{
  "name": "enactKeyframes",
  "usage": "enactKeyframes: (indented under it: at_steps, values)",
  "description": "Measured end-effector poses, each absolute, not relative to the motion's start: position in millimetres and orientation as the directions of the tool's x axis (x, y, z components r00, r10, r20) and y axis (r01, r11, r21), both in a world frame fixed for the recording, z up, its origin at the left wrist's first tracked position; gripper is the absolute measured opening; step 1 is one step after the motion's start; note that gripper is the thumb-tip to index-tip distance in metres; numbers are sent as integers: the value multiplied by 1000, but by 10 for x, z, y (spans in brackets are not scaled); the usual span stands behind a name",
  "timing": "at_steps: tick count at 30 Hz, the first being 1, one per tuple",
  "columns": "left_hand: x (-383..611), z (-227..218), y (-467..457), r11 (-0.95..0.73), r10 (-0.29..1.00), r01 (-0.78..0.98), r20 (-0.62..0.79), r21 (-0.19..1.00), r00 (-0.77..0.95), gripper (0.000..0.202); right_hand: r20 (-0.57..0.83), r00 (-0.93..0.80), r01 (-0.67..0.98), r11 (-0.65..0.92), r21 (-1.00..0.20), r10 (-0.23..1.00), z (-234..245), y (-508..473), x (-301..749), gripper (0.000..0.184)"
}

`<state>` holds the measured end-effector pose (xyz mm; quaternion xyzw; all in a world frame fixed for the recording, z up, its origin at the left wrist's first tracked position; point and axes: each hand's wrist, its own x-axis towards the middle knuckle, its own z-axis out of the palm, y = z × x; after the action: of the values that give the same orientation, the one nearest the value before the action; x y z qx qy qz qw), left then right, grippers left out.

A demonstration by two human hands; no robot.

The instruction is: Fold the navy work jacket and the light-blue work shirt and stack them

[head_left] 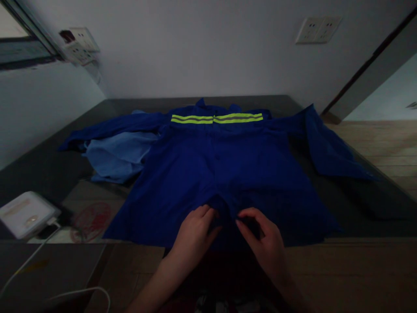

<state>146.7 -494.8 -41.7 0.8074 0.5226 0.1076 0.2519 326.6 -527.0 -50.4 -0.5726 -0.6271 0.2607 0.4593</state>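
Note:
A dark blue work shirt [208,174] with yellow-green reflective stripes [216,118] across the chest lies spread front-up on a dark table [48,169], sleeves out to both sides. My left hand [195,232] pinches the shirt's bottom hem at the left side of the front opening, fingers curled on the cloth. My right hand [263,239] grips the hem on the right side of the opening, fingers closed on the fabric. The two hands are a short way apart at the near edge.
A lighter blue garment [119,158] lies under the shirt's left sleeve. A white device [26,214] with a white cable [29,261] sits at the near left. Wall sockets [317,29] are on the back wall. Wooden floor [387,148] shows at right.

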Motion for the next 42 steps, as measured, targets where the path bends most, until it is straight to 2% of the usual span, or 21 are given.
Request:
enactKeyframes:
  at_steps: [3, 6, 13, 18, 21, 23, 28, 36, 42]
  values:
    - [1490, -395, -4946, -329, 898, 815, -110, 478, 427, 11, 256, 84, 461, 191, -867, 963, -522, -5276, 3248, 6]
    - [1497, -386, -4944, -356, 886, 799, -96, 485, 453, 9, 224, 84, 435, 166, -885, 971, -536, -5280, 3241, 6]
    - [1439, -362, -4981, -357, 902, 665, 58, 656, 428, 9, 152, 237, 350, 62, -935, 960, -513, -5247, 3269, 13]
    - [1394, -271, -5048, -411, 882, 556, 161, 722, 442, 10, 171, 259, 293, 92, -952, 950, -330, -5249, 3233, 9]
    - [1395, -274, -5063, -393, 883, 568, 125, 723, 452, 9, 236, 196, 359, 154, -921, 952, -251, -5258, 3197, 5]
    - [1400, -313, -5065, -360, 894, 583, 91, 728, 439, 10, 267, 119, 401, 199, -894, 956, -248, -5257, 3176, 9]
    - [1419, -413, -5066, -272, 943, 547, 106, 792, 315, 7, 269, 6, 387, 245, -889, 963, -380, -5235, 3122, 14]
    - [1460, -406, -5031, -123, 975, 481, 14, 868, 224, 6, 142, 3, 341, 132, -931, 990, -448, -5188, 3107, 11]
    - [1464, -384, -5030, -127, 972, 497, 8, 859, 236, 5, 49, -8, 311, 50, -949, 999, -415, -5182, 3167, 14]
